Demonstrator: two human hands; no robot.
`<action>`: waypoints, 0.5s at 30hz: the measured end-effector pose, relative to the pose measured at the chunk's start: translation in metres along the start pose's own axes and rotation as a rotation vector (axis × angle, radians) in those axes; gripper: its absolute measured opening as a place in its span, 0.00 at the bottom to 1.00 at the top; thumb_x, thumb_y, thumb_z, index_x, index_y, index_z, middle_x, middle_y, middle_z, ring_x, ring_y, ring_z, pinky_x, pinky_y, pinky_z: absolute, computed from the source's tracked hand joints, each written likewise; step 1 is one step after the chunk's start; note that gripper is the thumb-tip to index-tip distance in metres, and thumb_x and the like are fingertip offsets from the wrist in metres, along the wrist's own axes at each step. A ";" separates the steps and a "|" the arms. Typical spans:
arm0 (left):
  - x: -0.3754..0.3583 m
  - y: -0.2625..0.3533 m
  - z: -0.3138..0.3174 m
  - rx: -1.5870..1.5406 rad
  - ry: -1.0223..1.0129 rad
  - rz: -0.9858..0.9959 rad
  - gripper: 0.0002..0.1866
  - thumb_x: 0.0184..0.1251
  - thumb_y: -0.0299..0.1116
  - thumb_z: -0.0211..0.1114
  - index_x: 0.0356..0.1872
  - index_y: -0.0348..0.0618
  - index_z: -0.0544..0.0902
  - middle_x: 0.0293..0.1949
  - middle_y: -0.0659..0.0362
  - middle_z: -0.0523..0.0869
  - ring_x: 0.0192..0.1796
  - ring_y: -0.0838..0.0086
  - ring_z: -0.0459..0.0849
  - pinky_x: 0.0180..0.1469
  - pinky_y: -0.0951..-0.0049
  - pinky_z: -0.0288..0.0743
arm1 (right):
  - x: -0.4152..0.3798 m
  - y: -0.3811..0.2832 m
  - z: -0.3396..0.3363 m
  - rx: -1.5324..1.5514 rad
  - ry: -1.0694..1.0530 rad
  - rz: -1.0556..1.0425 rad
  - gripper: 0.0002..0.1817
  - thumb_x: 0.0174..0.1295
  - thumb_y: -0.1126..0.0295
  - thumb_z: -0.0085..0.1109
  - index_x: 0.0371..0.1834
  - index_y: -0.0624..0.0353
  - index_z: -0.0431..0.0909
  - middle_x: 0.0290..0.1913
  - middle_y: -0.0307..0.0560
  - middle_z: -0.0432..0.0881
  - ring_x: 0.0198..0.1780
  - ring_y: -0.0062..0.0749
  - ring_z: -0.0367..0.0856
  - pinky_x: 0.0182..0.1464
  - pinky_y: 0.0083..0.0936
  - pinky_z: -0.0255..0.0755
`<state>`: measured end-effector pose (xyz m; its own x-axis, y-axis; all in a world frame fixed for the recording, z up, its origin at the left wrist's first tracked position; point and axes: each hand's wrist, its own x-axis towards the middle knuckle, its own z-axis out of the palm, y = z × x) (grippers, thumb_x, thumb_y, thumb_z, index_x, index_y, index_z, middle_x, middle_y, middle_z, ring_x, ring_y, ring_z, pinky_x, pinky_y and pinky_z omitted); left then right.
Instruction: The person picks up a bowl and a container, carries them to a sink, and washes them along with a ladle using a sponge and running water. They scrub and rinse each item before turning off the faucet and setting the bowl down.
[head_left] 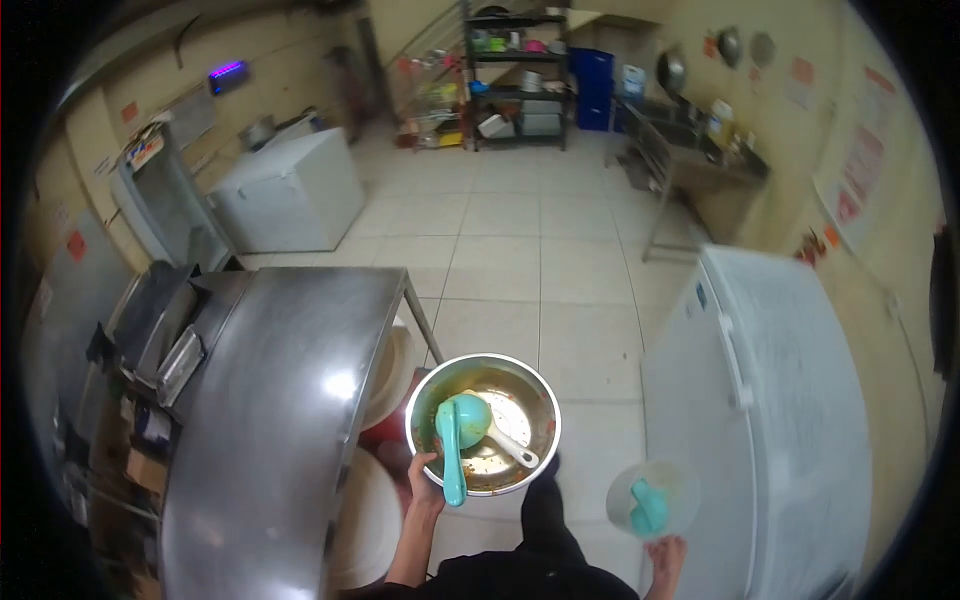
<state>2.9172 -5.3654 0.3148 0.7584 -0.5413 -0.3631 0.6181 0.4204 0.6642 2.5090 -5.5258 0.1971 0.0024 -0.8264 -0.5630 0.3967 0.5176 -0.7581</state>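
My left hand [425, 484] grips the near-left rim of a round stainless steel bowl [541, 408], which is smeared with reddish-orange residue. Inside the bowl lie a turquoise ladle [453, 462], its handle sticking out over the near rim, and a cream-coloured utensil [516, 449] with a holed handle; its head is hidden beneath the ladle. Down at the right, my right hand [665, 552] is closed on the near edge of a translucent plastic tub [681, 492]. A turquoise scoop-like piece [648, 507] sits in that tub, its exact shape blurred.
A steel worktable [290, 400] runs along my left, with large white tubs [365, 520] under it. On my right stands a white chest freezer [800, 390]. Farther off are another white freezer [290, 190], a shelf rack [518, 88], blue crates [592, 88] and a steel sink [680, 135].
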 end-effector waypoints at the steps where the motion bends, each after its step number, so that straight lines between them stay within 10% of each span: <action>1: 0.023 -0.007 0.030 -0.065 0.042 -0.012 0.18 0.43 0.36 0.50 0.38 0.40 0.72 0.28 0.57 0.77 0.27 0.70 0.76 0.32 0.73 0.72 | 0.035 -0.009 0.013 -0.054 0.014 0.043 0.24 0.50 0.73 0.48 0.48 0.61 0.50 0.33 0.51 0.66 0.24 0.37 0.70 0.27 0.34 0.72; 15: 0.379 0.019 0.247 -0.117 0.266 0.212 0.15 0.45 0.37 0.51 0.31 0.38 0.72 0.24 0.57 0.77 0.25 0.71 0.77 0.28 0.77 0.72 | 0.372 -0.183 0.514 -0.006 -0.499 -0.025 0.21 0.48 0.77 0.49 0.45 0.63 0.53 0.30 0.49 0.70 0.23 0.36 0.74 0.29 0.28 0.71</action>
<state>3.1652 -5.7421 0.3508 0.8900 -0.2316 -0.3928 0.4494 0.5918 0.6692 2.9091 -6.0416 0.2951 0.4324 -0.8431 -0.3196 0.3967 0.4962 -0.7723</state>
